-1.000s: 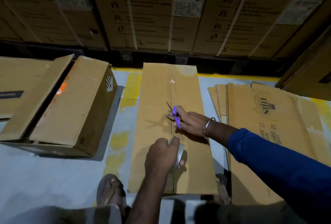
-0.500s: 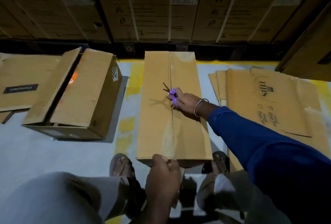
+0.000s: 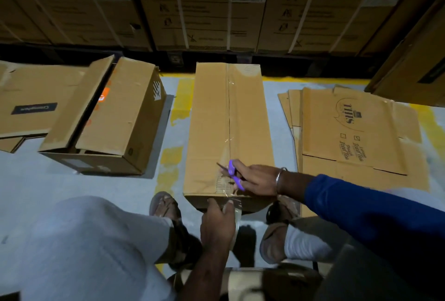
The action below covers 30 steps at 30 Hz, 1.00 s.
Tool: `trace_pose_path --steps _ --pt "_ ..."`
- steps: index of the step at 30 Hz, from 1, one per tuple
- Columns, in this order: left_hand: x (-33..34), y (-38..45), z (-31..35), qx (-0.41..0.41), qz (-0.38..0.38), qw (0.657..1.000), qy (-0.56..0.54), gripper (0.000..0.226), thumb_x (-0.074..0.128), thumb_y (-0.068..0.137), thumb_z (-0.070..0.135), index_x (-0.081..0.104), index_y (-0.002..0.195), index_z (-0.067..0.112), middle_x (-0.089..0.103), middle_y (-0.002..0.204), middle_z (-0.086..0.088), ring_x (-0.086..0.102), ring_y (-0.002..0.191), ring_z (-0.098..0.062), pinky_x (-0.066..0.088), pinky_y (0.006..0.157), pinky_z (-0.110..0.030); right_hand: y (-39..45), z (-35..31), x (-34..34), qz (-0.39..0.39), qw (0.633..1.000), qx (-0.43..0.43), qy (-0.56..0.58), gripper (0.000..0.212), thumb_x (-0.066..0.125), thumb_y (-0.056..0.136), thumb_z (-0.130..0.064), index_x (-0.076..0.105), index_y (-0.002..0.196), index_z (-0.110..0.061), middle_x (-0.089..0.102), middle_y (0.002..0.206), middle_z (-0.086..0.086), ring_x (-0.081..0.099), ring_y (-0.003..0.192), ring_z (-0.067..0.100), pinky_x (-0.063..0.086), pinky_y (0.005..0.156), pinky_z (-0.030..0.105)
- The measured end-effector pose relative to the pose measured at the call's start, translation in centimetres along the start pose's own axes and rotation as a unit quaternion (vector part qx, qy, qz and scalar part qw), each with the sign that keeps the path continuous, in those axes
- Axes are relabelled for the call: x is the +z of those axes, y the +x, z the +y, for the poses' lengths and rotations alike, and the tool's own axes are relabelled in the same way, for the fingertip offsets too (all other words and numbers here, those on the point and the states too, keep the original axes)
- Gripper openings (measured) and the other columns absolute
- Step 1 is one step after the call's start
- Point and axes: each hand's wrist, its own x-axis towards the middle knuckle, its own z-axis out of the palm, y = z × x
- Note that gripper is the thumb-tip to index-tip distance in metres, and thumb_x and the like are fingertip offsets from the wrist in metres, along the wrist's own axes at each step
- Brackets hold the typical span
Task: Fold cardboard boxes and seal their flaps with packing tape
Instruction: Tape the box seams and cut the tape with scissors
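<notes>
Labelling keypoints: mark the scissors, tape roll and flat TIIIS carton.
scissors (image 3: pixel 233 173), head view, purple handle.
tape roll (image 3: pixel 237 214), head view, clear edge beside left-hand fingers.
flat TIIIS carton (image 3: pixel 375 132), head view, bare printed face.

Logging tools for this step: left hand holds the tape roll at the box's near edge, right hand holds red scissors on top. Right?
Not quite: the head view shows the scissors in the right hand have purple handles, not red. The left hand, tape roll and box are as stated.

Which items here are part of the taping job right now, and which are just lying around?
In use: centre box; tape roll in left hand; purple scissors in right hand.

Lying about: open box; flattened cartons; flat sheet; stacked cartons behind.
</notes>
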Motion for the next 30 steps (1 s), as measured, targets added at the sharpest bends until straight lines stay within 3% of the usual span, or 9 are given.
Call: trace_pose_path --steps 5,13,16,18,21,23,26,27,30 --pt "0.6 1.1 1.3 0.029 0.019 0.997 -0.067 0.066 0.057 0.101 0.048 0.044 0.154 0.010 0.062 0.142 -0.012 0.056 0.131 -0.036 0.046 0.100 -0.039 -0.3 0.9 1.6 0.022 1.000 -0.004 0.005 0.038 0.045 0.102 -0.034 0.023 0.131 -0.024 0.058 0.085 0.004 0.048 0.060 0.022 0.044 0.058 0.038" --pt "0.8 6.5 5.0 0.079 0.002 0.986 -0.146 0.071 0.059 0.102 0.047 0.043 0.153 0.001 0.057 0.147 -0.019 0.053 0.136 -0.037 0.045 0.098 -0.037 2.8 3.5 -1.3 0.120 0.992 0.039 0.027 0.033 0.048 0.104 -0.028 0.027 0.129 -0.022 0.050 0.068 -0.006 0.042 0.050 0.018 0.032 0.048 0.030" --pt "1.0 6.5 4.7 0.079 -0.015 0.984 -0.158 0.077 0.060 0.102 0.047 0.027 0.164 0.015 0.045 0.160 -0.008 0.044 0.146 -0.028 0.036 0.102 -0.027 3.5 3.7 -1.6 0.127 0.990 0.052 0.026 0.033 0.047 0.104 -0.024 0.028 0.130 -0.020 0.058 0.073 0.003 0.049 0.053 0.021 0.035 0.050 0.032" --pt "1.8 6.3 2.9 0.071 -0.033 0.992 -0.101 0.077 0.060 0.100 0.051 0.027 0.164 0.024 0.053 0.154 -0.007 0.052 0.139 -0.031 0.041 0.101 -0.031 4.0 4.2 -1.5 0.123 0.990 0.059 0.033 0.033 0.044 0.102 -0.029 0.027 0.129 -0.024 0.065 0.083 0.011 0.056 0.060 0.029 0.044 0.057 0.038" --pt "3.0 5.7 0.2 0.024 -0.055 0.997 -0.047 0.058 0.063 0.097 0.053 0.053 0.146 0.024 0.068 0.131 -0.010 0.063 0.120 -0.035 0.049 0.095 -0.033 4.5 4.8 -1.4 0.120 0.990 0.055 0.049 0.034 0.040 0.096 -0.039 0.024 0.126 -0.034 0.071 0.099 0.016 0.063 0.069 0.037 0.053 0.065 0.044" --pt "3.2 5.6 -0.2 0.008 -0.066 0.996 -0.065 0.033 0.064 0.098 0.047 0.067 0.118 0.020 0.072 0.120 -0.007 0.065 0.115 -0.032 0.045 0.088 -0.028 4.7 4.7 -1.5 0.121 0.990 0.066 0.040 0.036 0.041 0.098 -0.034 0.026 0.130 -0.028 0.067 0.086 0.011 0.058 0.063 0.032 0.047 0.060 0.040" --pt "3.4 5.9 -0.4 -0.007 -0.057 0.993 -0.105 0.021 0.069 0.096 0.043 0.067 0.087 0.024 0.075 0.106 -0.002 0.067 0.104 -0.027 0.046 0.084 -0.029 4.6 4.2 -1.9 0.132 0.984 0.072 0.091 0.040 0.049 0.100 -0.035 0.030 0.134 -0.029 0.072 0.093 0.012 0.066 0.075 0.032 0.050 0.066 0.048" --pt "3.5 6.1 -0.6 -0.014 -0.050 0.992 -0.119 0.022 0.071 0.094 0.042 0.067 0.083 0.024 0.075 0.101 0.001 0.067 0.100 -0.025 0.048 0.083 -0.029 4.4 4.1 -2.2 0.142 0.981 0.070 0.115 0.040 0.052 0.100 -0.036 0.035 0.135 -0.029 0.073 0.095 0.009 0.068 0.081 0.030 0.057 0.074 0.039" --pt "3.8 6.5 -1.2 -0.034 -0.056 0.986 -0.155 0.023 0.076 0.090 0.037 0.066 0.075 0.023 0.073 0.083 0.002 0.067 0.086 -0.024 0.048 0.074 -0.028 2.7 3.3 -4.8 0.166 0.970 0.069 0.165 0.038 0.064 0.098 -0.021 0.055 0.134 -0.023 0.063 0.075 -0.008 0.056 0.069 0.016 0.043 0.067 0.033"
